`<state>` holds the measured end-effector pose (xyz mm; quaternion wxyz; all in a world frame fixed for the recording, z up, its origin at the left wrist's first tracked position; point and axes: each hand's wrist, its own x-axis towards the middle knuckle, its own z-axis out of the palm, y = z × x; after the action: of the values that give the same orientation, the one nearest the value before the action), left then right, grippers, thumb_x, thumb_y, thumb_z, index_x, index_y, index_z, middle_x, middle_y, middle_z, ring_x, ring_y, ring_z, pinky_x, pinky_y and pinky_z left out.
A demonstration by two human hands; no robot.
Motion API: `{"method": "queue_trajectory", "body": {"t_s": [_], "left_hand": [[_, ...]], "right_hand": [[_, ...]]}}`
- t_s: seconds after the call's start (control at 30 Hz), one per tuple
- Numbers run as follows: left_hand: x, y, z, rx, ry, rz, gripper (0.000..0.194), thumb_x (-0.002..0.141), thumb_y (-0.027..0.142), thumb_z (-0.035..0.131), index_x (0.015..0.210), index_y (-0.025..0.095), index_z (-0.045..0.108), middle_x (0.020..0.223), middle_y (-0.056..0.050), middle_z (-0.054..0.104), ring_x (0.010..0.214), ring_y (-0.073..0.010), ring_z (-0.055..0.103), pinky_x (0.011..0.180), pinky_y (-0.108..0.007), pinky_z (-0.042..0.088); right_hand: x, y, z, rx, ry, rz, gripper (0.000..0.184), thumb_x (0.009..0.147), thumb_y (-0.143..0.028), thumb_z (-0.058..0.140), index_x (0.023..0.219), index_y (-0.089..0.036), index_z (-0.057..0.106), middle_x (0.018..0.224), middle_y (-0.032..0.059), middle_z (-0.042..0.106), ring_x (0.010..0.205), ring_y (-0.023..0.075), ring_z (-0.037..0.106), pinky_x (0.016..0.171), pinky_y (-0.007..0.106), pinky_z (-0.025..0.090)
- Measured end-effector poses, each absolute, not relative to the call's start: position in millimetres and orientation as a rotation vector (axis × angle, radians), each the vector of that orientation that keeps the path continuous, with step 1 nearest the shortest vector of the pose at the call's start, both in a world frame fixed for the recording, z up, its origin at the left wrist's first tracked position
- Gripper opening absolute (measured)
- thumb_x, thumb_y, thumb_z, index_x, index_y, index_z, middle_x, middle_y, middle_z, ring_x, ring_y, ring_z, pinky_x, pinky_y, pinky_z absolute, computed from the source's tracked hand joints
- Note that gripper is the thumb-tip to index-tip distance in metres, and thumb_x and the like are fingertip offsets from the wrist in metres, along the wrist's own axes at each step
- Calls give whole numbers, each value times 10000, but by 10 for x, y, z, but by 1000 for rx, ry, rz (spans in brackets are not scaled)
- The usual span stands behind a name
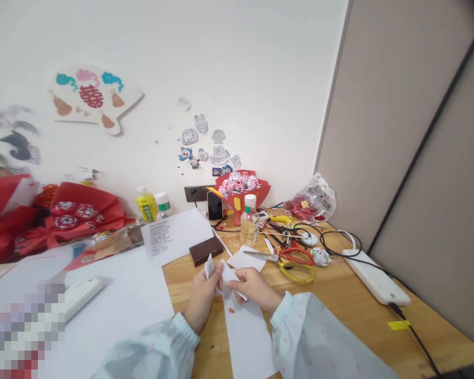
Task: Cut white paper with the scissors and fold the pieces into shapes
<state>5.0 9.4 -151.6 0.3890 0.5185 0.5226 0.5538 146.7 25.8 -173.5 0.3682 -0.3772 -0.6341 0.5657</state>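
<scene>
My left hand (202,295) and my right hand (253,287) meet over the wooden table (339,300), both pinched on a small folded piece of white paper (221,271). One flap of it sticks up above my left fingers. A long white paper strip (247,331) lies on the table under my hands. Both forearms wear pale patterned sleeves.
Red-handled scissors (288,257), a yellow ring (300,272), a clear bottle (249,221), a dark brown block (205,250) and white sheets (118,300) lie around. A white power strip (375,279) with cables sits right. Red paper bouquets (75,216) stand by the wall.
</scene>
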Motion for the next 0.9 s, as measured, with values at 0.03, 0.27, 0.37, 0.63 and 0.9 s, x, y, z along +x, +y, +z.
{"method": "queue_trajectory", "body": {"t_s": [0.03, 0.27, 0.37, 0.63, 0.9], "left_hand": [[45, 96, -1509, 1315, 1320, 1420, 470, 661, 560, 589, 410, 191, 443, 380, 27, 460, 397, -112, 420, 431, -228, 315], [45, 74, -1422, 1249, 1318, 1492, 486, 617, 577, 614, 383, 191, 433, 371, 46, 406, 392, -97, 374, 421, -222, 284], [36, 72, -1413, 1220, 1312, 1496, 487, 612, 594, 606, 394, 193, 436, 377, 47, 396, 391, -94, 349, 411, -225, 261], [-15, 98, -1416, 1213, 1332, 1493, 482, 641, 601, 577, 421, 189, 459, 367, 43, 413, 371, -92, 345, 402, -224, 236], [-62, 139, -1460, 1172, 1312, 1523, 471, 684, 582, 559, 456, 186, 442, 377, 70, 357, 364, -75, 304, 388, -208, 225]], "right_hand": [[1470, 260, -1739, -942, -1628, 1466, 298, 679, -397, 625, 578, -148, 497, 456, -38, 533, 390, 78, 469, 418, 193, 338], [1496, 295, -1793, -1103, -1626, 1406, 263, 684, -380, 618, 604, -145, 530, 380, -72, 455, 339, 64, 399, 380, 182, 288], [1495, 292, -1808, -1032, -1648, 1387, 221, 701, -320, 600, 586, -145, 528, 429, -58, 494, 386, 65, 429, 415, 181, 305], [1509, 299, -1836, -1122, -1650, 1352, 285, 727, -365, 583, 553, -158, 491, 390, -65, 457, 363, 65, 396, 413, 187, 295], [1493, 246, -1734, -1018, -1685, 1304, 238, 748, -356, 571, 632, -159, 506, 470, -59, 470, 427, 72, 437, 435, 184, 320]]}}
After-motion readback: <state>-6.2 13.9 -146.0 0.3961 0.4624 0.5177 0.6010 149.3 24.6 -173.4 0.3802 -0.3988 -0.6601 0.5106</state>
